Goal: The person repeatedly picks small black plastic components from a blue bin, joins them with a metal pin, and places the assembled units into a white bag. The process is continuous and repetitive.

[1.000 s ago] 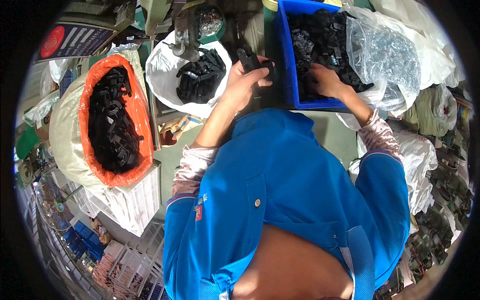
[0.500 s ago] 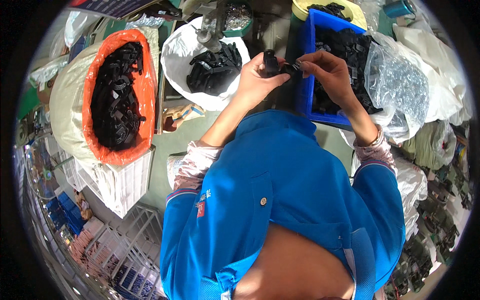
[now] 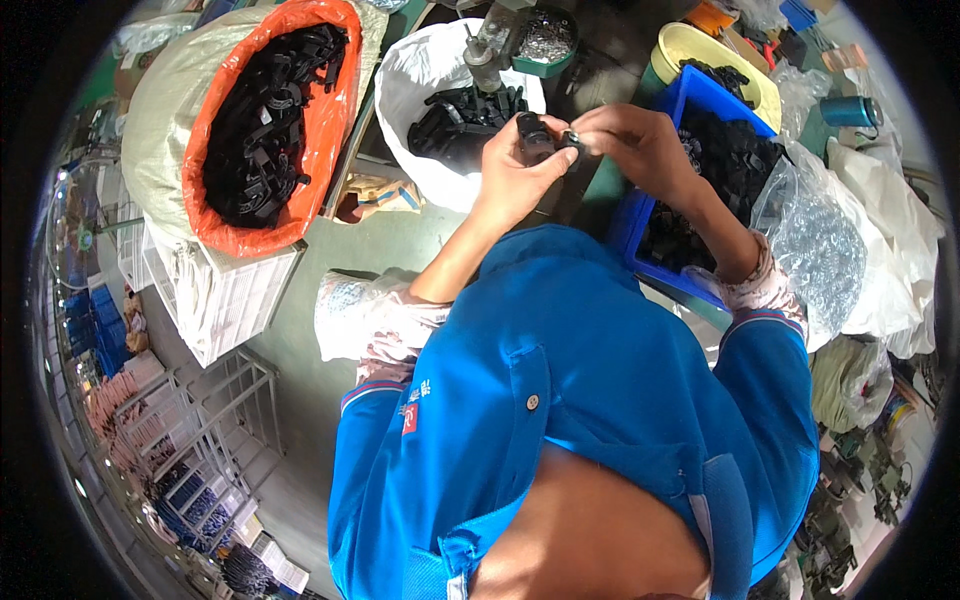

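My left hand is closed around a black plastic part, its thumb lying along the near side. The fingers of my right hand are pinched together at the right end of that part, where a small shiny bit shows. What the right fingertips hold is too small to make out. Just left of my hands stands a white sack with black parts inside. A blue bin of black parts is under and beyond my right forearm.
An orange-lined sack of black parts stands at the left. At the back are a metal fixture, a green tray of small metal pieces and a yellow tub. Clear plastic bags lie at the right.
The view has shifted, so the containers appear moved. My right fingers have come closer to the black part; the coiled silvery piece seen between them earlier is now mostly hidden.
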### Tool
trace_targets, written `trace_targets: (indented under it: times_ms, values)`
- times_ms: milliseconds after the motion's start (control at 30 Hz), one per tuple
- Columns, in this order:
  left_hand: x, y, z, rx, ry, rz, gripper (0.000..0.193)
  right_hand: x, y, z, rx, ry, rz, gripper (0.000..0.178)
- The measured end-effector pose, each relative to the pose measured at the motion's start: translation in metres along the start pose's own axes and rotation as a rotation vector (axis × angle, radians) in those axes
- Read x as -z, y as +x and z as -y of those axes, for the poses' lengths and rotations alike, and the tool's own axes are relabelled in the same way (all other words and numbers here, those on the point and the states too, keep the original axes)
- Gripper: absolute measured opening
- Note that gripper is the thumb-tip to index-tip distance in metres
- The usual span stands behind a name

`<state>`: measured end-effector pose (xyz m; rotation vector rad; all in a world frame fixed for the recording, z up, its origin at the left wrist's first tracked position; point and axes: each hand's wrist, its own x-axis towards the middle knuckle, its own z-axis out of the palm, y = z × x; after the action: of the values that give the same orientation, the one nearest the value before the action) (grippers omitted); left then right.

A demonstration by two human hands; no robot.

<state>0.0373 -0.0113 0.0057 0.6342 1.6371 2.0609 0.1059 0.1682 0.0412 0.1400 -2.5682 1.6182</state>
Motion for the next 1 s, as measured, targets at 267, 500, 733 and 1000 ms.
trace_targets:
  times_ms: [267, 500, 733, 1000]
  values:
    - [-0.006, 0.002, -0.009, -0.028, 0.015, -0.154, 0.026, -0.048, -0.016, -0.006, -0.388, 0.7, -0.158, 0.034]
    - [0.017, 0.008, 0.0, -0.125, 0.238, -0.02, 0.019, -0.032, -0.02, -0.018, -0.402, 0.904, -0.168, 0.035]
    - [0.012, 0.013, -0.008, 0.054, 0.206, 0.005, 0.013, -0.032, -0.02, -0.013, -0.267, 0.649, -0.233, 0.034]
    - [0.016, 0.016, -0.008, 0.298, -0.194, 0.03, 0.037, -0.024, -0.02, -0.036, -0.327, 0.785, -0.269, 0.031]
